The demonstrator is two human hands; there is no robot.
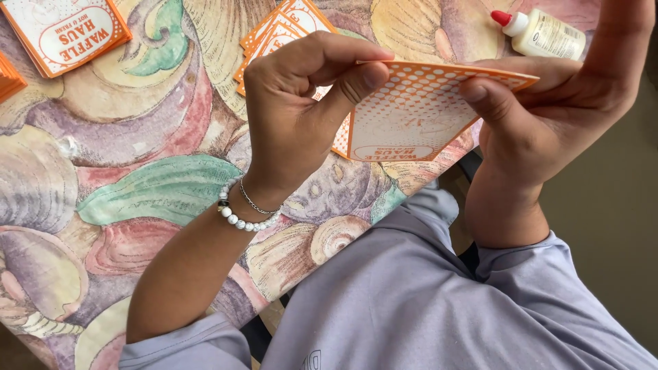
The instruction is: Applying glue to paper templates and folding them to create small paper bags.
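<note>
I hold an orange and white dotted paper sleeve (411, 113) flat above the table's near edge. My left hand (301, 109) pinches its left edge between thumb and fingers; a white bead bracelet and a thin chain circle that wrist. My right hand (548, 103) grips the sleeve's right end, thumb on top. Under the sleeve lies a fanned stack of similar orange sleeves (281, 34), partly hidden by my left hand.
A white glue bottle with a red cap (541, 31) lies at the top right. Another orange printed sleeve (65, 31) rests at the top left, and an orange corner (8, 75) at the left edge. The table (137, 171) has a shell-patterned cloth.
</note>
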